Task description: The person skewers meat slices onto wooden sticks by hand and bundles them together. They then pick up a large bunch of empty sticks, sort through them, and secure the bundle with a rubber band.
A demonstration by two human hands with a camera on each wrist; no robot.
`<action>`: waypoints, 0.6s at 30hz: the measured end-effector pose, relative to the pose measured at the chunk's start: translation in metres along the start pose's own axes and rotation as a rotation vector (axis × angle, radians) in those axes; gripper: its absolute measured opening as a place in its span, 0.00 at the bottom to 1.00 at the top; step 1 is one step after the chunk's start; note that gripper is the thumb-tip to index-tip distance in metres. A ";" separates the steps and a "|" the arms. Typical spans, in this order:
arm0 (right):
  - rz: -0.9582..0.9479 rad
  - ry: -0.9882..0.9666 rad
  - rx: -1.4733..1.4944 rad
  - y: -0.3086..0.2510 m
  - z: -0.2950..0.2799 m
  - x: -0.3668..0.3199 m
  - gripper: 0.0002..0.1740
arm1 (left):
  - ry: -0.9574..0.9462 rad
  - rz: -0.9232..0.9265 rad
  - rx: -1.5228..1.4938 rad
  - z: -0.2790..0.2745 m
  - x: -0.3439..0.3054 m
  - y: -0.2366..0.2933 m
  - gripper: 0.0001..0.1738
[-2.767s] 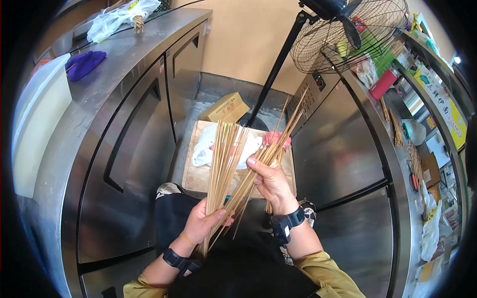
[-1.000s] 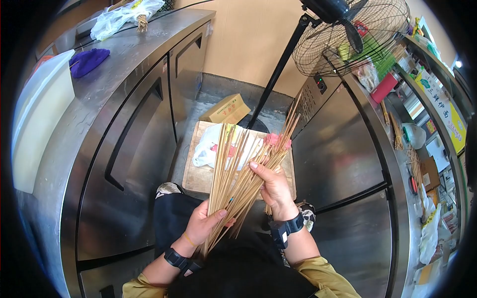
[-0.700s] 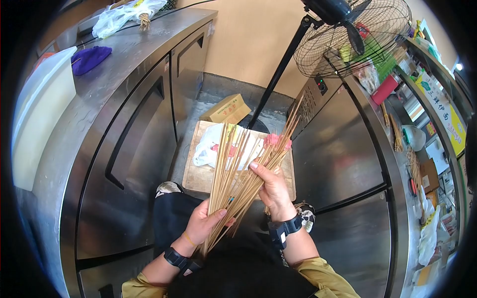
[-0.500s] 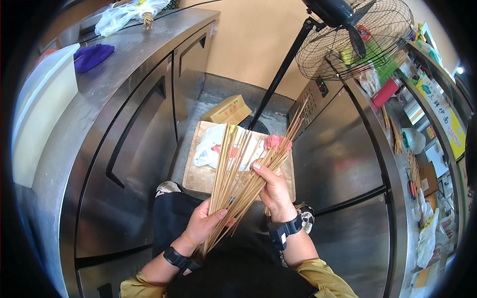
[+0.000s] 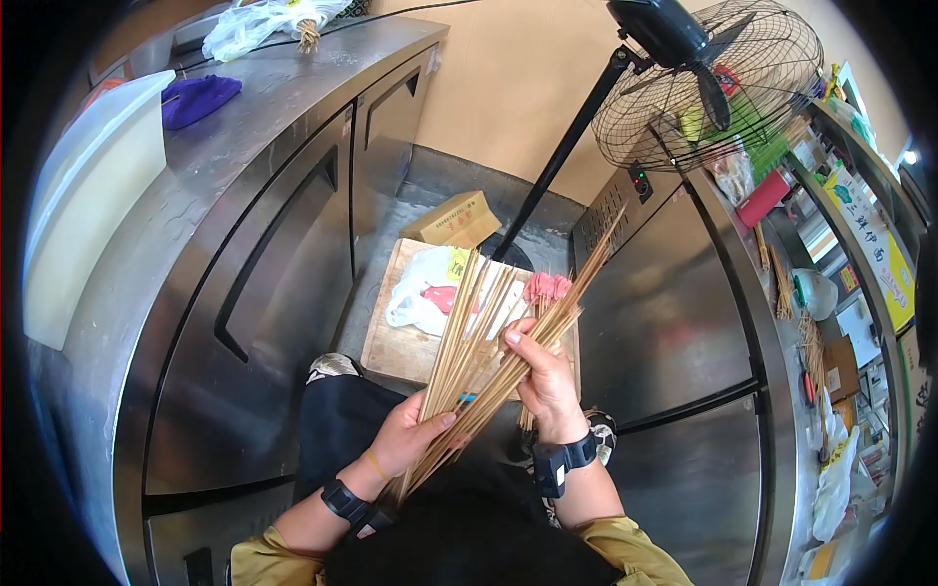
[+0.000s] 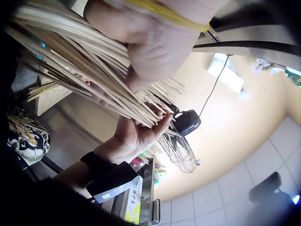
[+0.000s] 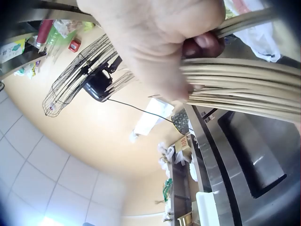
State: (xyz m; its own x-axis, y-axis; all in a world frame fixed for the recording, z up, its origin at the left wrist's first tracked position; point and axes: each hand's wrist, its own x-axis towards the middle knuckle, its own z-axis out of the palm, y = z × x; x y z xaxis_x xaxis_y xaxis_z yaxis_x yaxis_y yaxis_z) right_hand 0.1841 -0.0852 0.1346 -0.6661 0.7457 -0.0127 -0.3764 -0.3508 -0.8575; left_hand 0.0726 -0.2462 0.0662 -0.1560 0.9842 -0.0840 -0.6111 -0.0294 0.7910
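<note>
A large bunch of thin bamboo skewers (image 5: 451, 337) fans upward from my left hand (image 5: 405, 438), which grips their lower part with the thumb across the front. My right hand (image 5: 549, 383) holds the right-leaning portion higher up, its thumb laid over the sticks. Between the two portions a V-shaped gap shows. In the left wrist view, the skewers (image 6: 80, 52) run from under the left palm toward the right hand (image 6: 134, 136). Close up in the right wrist view, skewers (image 7: 244, 84) pass beneath the curled right fingers.
Below the hands lies a wooden board (image 5: 386, 354) with a white plastic bag (image 5: 415, 305) and pink pieces (image 5: 546, 288) at its right. Behind it sit a cardboard box (image 5: 454, 220) and a standing fan (image 5: 708, 83). Steel cabinets (image 5: 259, 254) flank both sides.
The right-hand portion has drawn into a tighter bundle and leans further right, widening the gap from the left portion. Both hands keep their hold. The head view has shifted slightly.
</note>
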 end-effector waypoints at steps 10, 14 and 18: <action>-0.089 0.125 -0.089 0.000 0.004 -0.003 0.10 | 0.047 0.019 0.000 0.004 0.001 -0.003 0.15; -0.046 0.128 -0.123 -0.001 0.004 -0.003 0.12 | 0.052 0.042 0.015 0.005 0.000 -0.003 0.15; -0.048 0.158 -0.117 -0.006 0.012 -0.006 0.12 | 0.045 0.039 0.055 0.004 0.000 -0.004 0.15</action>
State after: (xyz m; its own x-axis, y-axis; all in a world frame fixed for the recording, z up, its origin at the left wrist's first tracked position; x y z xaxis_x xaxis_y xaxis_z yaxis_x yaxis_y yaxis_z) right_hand 0.1827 -0.0943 0.1460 -0.5362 0.8430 -0.0427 -0.3221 -0.2511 -0.9128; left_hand 0.0778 -0.2451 0.0651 -0.2142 0.9736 -0.0785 -0.5604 -0.0567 0.8263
